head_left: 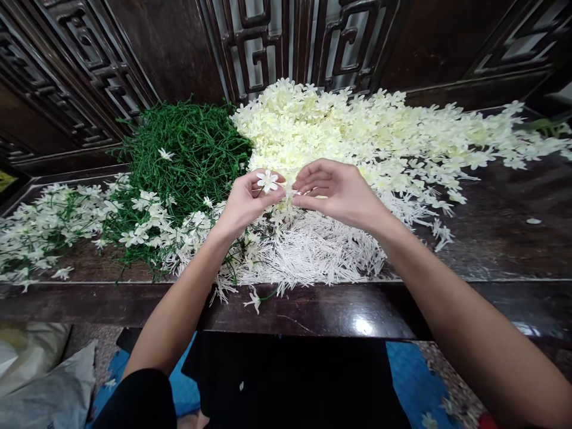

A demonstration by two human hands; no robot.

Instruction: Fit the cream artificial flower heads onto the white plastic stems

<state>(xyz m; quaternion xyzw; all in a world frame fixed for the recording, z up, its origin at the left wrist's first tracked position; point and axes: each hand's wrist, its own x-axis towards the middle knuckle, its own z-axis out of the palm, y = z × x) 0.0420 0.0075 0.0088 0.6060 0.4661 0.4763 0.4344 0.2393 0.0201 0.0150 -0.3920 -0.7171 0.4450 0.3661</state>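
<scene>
My left hand [250, 196] pinches a white artificial flower [268, 181] between thumb and fingers, its petals facing up toward me. Close by on the right, my right hand [335, 187] has its thumb and fingertips drawn together at a small pale piece [289, 192], too small to make out fully. Both hands hover over a pile of thin white stamen-like pieces [313, 253]. Behind them spreads a large heap of loose cream-white petals [322, 122]. A tangled mound of green plastic stems [192, 152] lies beyond my left hand.
White flowers on green stems [58, 223] cover the left of the dark wooden bench [500, 238]. A carved wooden backrest [259, 47] rises behind. One flower [254, 301] hangs over the front edge. Pale sacks [49, 381] and blue cloth [406, 381] lie below.
</scene>
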